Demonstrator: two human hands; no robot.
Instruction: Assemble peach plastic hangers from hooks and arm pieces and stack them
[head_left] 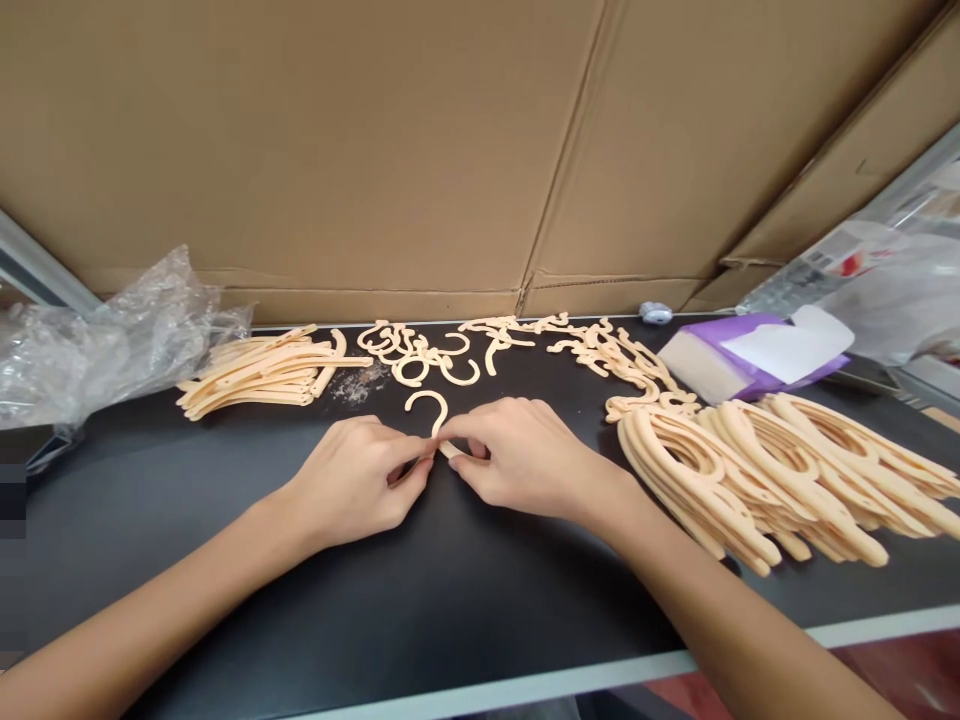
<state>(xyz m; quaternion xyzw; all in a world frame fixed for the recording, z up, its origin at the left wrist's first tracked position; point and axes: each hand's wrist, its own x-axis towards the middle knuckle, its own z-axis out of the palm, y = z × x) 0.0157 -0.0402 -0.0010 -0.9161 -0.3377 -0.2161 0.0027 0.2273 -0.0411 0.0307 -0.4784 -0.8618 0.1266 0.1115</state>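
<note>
A cream-coloured hanger hook (430, 402) stands up between my two hands, its curved end facing away from me. The fingertips of my left hand (360, 475) are pinched at the hook's lower end. My right hand (521, 455) pinches the same place from the other side, thumb below and index finger above. A short cream-coloured end shows between the right thumb and index finger; whether it belongs to the hook or to another piece is hidden by the fingers. Just beyond the hands lies a loose heap of similar hooks (411, 360).
Long cream-coloured slats (262, 375) are piled at the left beside clear plastic wrap (120, 330). Curvy small pieces (622, 360) lie behind right. Stacked hanger parts (690, 480) and a purple tissue pack (720, 350) are at the right. A cardboard wall (300, 150) closes off the back.
</note>
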